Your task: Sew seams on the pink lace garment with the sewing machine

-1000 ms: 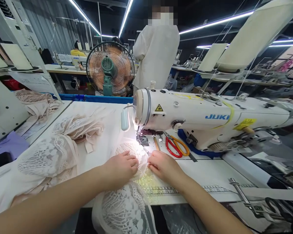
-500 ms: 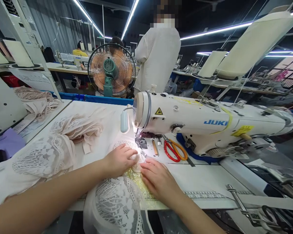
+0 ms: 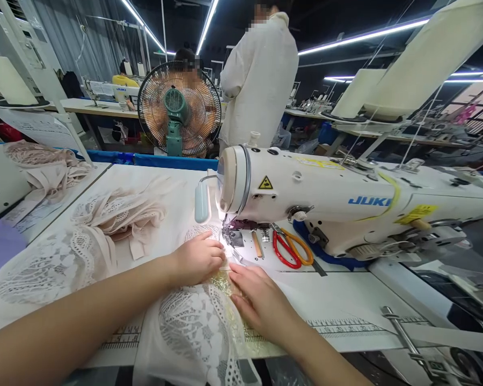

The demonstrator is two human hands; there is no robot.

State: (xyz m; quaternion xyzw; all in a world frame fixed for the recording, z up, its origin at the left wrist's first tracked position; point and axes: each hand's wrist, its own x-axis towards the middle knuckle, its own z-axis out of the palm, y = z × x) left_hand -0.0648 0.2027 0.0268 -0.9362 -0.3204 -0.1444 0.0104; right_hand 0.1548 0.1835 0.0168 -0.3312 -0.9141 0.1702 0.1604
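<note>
A white JUKI sewing machine (image 3: 330, 201) stands on the white table (image 3: 346, 300), its lamp lighting the needle area (image 3: 230, 236). A piece of pale lace fabric (image 3: 193, 329) runs from the table's front edge up under the presser foot. My left hand (image 3: 197, 257) rests on the lace just left of the needle, fingers curled down onto it. My right hand (image 3: 257, 300) lies flat on the lace and table to the right, fingers stretched toward the needle.
Red and orange scissors (image 3: 292, 249) lie by the machine's base. A heap of lace pieces (image 3: 100, 225) sits to the left. Behind the table are a fan (image 3: 179, 110) and a standing person in a white coat (image 3: 260, 80). Thread cones (image 3: 426, 59) rise at the right.
Both hands have slid the lace forward toward the needle. My right hand has flattened out and lies lower on the fabric. The camera has shifted slightly.
</note>
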